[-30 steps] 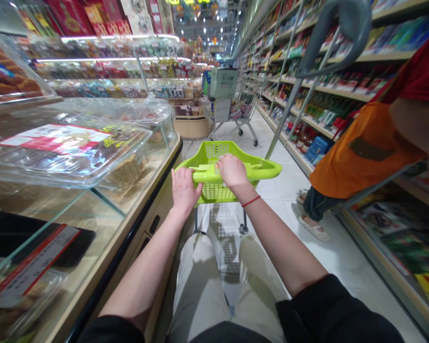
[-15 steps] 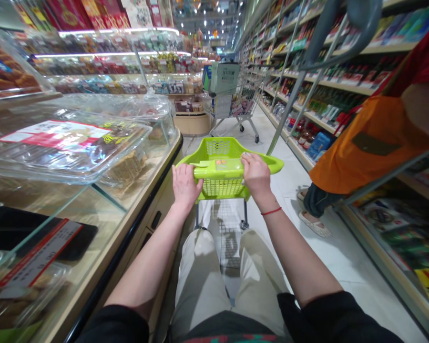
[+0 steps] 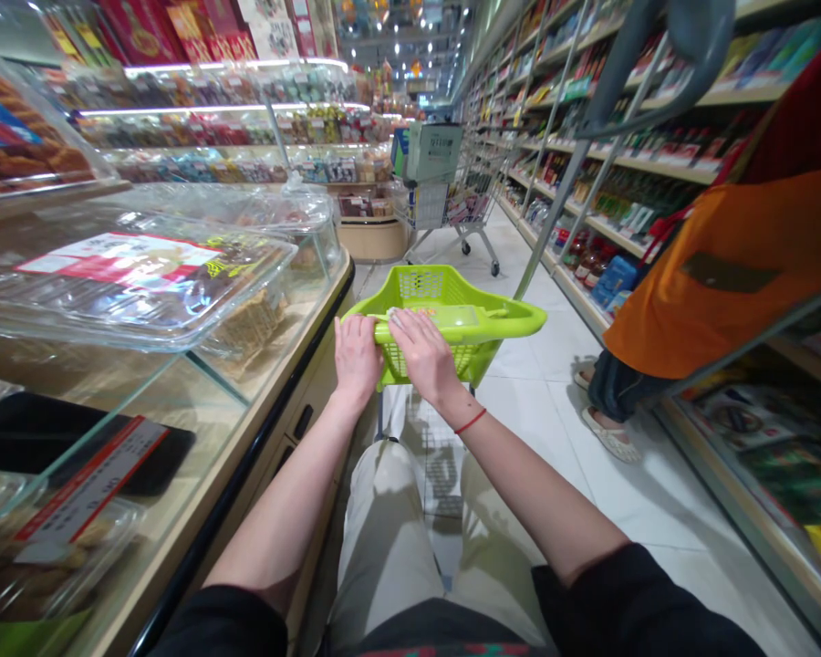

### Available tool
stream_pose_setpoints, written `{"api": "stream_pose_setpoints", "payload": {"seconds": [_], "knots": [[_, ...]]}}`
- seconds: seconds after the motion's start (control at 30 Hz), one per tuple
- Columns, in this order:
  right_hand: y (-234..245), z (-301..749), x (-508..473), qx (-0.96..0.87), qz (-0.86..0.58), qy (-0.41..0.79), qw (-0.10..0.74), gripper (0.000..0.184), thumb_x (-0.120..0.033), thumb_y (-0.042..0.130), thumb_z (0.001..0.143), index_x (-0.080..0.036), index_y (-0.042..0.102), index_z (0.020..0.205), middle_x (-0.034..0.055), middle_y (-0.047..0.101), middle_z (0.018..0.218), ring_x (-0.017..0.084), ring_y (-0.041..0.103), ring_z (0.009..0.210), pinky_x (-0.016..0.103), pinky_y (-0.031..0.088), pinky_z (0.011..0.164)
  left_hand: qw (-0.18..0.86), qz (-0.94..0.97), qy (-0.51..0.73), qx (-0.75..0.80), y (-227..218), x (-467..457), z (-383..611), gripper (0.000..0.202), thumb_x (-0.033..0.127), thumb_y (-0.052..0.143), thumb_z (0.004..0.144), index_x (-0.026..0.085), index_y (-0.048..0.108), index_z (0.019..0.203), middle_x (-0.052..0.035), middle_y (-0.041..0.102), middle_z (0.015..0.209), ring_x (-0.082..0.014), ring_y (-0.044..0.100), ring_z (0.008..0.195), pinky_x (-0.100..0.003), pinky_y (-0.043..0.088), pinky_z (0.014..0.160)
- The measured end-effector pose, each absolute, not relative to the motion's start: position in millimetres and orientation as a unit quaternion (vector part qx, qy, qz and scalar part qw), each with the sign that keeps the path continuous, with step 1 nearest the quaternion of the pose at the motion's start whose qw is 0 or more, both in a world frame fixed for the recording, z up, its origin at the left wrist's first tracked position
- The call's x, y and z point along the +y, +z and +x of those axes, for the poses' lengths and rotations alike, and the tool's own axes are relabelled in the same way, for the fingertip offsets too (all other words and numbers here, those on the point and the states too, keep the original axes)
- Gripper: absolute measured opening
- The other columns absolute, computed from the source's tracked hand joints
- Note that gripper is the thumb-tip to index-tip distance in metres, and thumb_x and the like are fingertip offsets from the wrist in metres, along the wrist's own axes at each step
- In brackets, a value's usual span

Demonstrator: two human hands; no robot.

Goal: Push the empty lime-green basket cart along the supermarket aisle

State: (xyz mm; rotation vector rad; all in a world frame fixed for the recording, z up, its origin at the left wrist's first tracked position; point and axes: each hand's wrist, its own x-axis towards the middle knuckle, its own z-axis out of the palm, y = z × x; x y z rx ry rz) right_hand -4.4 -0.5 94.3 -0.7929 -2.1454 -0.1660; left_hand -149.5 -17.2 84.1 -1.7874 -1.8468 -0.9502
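A bright green plastic shopping cart (image 3: 479,365) stands right in front of my legs, its perforated basket showing nothing I can make out inside. My left hand (image 3: 357,354) is wrapped over the left end of the cart's handle. Close beside it, my right hand (image 3: 424,354) grips the same handle left of its middle, fingers over the top. A red string circles my right wrist. The right part of the handle is uncovered.
At left runs a glass-edged display counter (image 3: 301,365) with clear packed food trays (image 3: 143,265). Ahead stands a metal shopping cart (image 3: 452,196) loaded with boxes. On the right, a person in an orange apron (image 3: 718,274) stands by stocked shelves (image 3: 684,169), near a grey metal frame (image 3: 554,214).
My right hand has slid leftward along the handle, from its right part to close beside my left hand. My left hand keeps its place on the handle.
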Motion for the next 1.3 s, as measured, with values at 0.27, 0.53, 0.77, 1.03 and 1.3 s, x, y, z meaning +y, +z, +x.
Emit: {"api": "stream_pose_setpoints", "payload": {"seconds": [0.27, 0.53, 0.77, 1.03, 1.3], "knots": [[66.1, 97.6, 31.4, -0.812, -0.322, -0.122, 0.472, 0.046, -0.009, 0.039, 0.101, -0.020, 0.064, 0.137, 0.0124, 0.064, 0.144, 0.024, 0.054, 0.141, 0.052, 0.042, 0.122, 0.193, -0.637, -0.346, -0.661, 82.8, -15.8, -152.0, 0.036, 0.005, 0.045, 0.081, 0.019, 0.061, 0.111, -0.0120, 0.065, 0.114, -0.0294, 0.057, 0.123, -0.053, 0.026, 0.127], [55.7, 105.0, 37.9, -0.734, -0.381, -0.131, 0.546, 0.040, -0.019, 0.040, 0.104, -0.018, 0.067, 0.133, 0.0152, 0.067, 0.139, 0.026, 0.060, 0.135, 0.052, 0.045, 0.120, 0.180, -0.632, -0.361, -0.661, 82.1, -15.1, -149.3, 0.035, 0.005, 0.046, 0.081, 0.019, 0.061, 0.110, -0.0124, 0.065, 0.113, -0.0300, 0.055, 0.125, -0.056, 0.025, 0.127], [79.5, 32.9, 19.5, -0.813, -0.299, -0.153, 0.475, 0.039, -0.015, 0.041, 0.103, -0.015, 0.071, 0.128, 0.0150, 0.069, 0.136, 0.023, 0.063, 0.130, 0.043, 0.046, 0.119, 0.193, -0.631, -0.359, -0.660, 82.1, -14.6, -152.8, 0.032, 0.005, 0.045, 0.084, 0.017, 0.062, 0.109, -0.0130, 0.064, 0.111, -0.0305, 0.057, 0.122, -0.055, 0.027, 0.126], [60.0, 111.2, 38.9, -0.753, -0.373, -0.150, 0.521, 0.040, -0.017, 0.040, 0.102, -0.019, 0.070, 0.129, 0.0129, 0.069, 0.136, 0.023, 0.061, 0.132, 0.049, 0.046, 0.119, 0.178, -0.626, -0.373, -0.661, 83.5, -12.4, -157.8, 0.035, 0.005, 0.047, 0.080, 0.019, 0.062, 0.108, -0.0131, 0.064, 0.112, -0.0305, 0.055, 0.123, -0.055, 0.026, 0.126], [62.5, 133.9, 43.6, -0.662, -0.466, -0.098, 0.578, 0.041, -0.029, 0.038, 0.105, -0.020, 0.070, 0.129, 0.0147, 0.068, 0.133, 0.026, 0.062, 0.129, 0.050, 0.049, 0.114, 0.176, -0.626, -0.377, -0.659, 83.6, -10.9, -157.1, 0.035, 0.004, 0.047, 0.079, 0.019, 0.061, 0.107, -0.0137, 0.063, 0.111, -0.0307, 0.054, 0.124, -0.055, 0.024, 0.127]]}}
